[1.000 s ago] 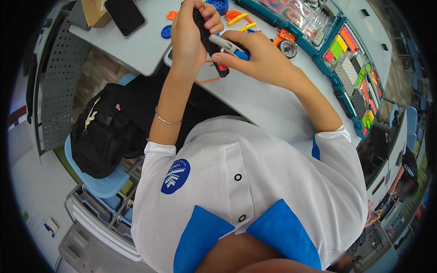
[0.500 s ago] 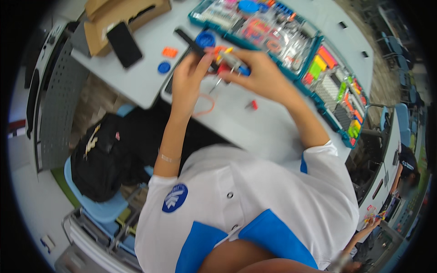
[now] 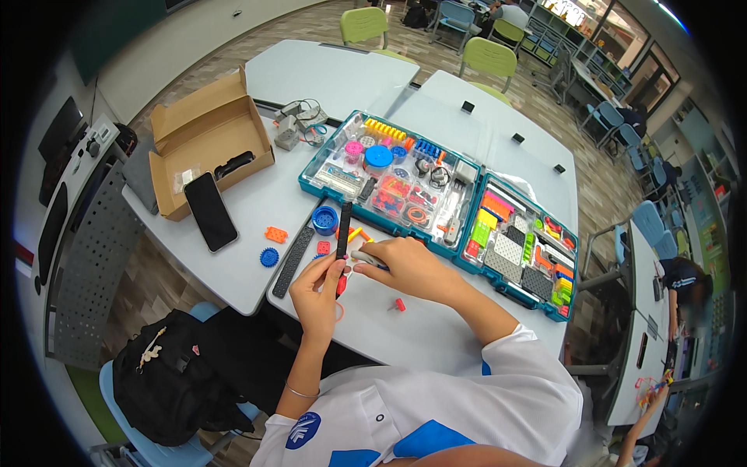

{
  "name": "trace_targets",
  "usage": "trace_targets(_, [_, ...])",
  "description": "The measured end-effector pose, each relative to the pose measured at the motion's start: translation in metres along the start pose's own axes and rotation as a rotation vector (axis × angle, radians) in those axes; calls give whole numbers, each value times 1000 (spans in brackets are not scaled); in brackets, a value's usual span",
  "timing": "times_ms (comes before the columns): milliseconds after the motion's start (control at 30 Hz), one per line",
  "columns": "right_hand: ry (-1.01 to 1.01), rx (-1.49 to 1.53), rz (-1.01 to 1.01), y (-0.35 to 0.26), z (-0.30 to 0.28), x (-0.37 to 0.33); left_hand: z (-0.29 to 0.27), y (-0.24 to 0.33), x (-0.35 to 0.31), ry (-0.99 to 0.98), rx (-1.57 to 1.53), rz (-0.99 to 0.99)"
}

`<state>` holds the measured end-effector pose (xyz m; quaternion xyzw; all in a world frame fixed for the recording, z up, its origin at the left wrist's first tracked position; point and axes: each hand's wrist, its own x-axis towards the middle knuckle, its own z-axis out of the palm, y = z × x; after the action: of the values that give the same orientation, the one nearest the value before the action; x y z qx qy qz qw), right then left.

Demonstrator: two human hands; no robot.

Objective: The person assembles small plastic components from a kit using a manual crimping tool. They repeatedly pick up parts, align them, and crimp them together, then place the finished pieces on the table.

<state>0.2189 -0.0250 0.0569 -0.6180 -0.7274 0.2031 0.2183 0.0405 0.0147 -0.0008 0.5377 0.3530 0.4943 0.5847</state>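
On the far left, a black backpack sits on a light blue chair beside the left worktop. By that worktop's left edge stands an open cardboard box with a dark item inside, and a black phone lies against it on the near side. Toward the right edge lie a small blue gear and an orange plate; grey power adapters sit near the far edge. Along the left edge of the right worktop runs a dark strip. Above this worktop's near left corner, the left hand has its fingers pinched on a black bar, which points away from the person; a red part shows at the bar's near end, though whether it is attached I cannot tell. Beyond that hand lie a blue wheel and a red plate. Just right of the bar is a yellow and orange piece. The right hand has its fingers wrapped around a grey tool, mostly covered, its tip beside the bar; contact is unclear. Between this hand and the near edge lies a small red pin. Farther back, an open teal case full of colourful parts stretches to the right edge.
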Motion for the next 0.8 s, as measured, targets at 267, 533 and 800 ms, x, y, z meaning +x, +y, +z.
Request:
trace_targets(267, [15,-1,13,1,11,5,1,-2,-3,30,180,194])
trace_targets(533, [24,13,53,-3,10,5,-4,0,-5,-63,-29,-82])
trace_targets(800, [25,31,22,-2,14,6,-10,-8,3,32,-132,-122])
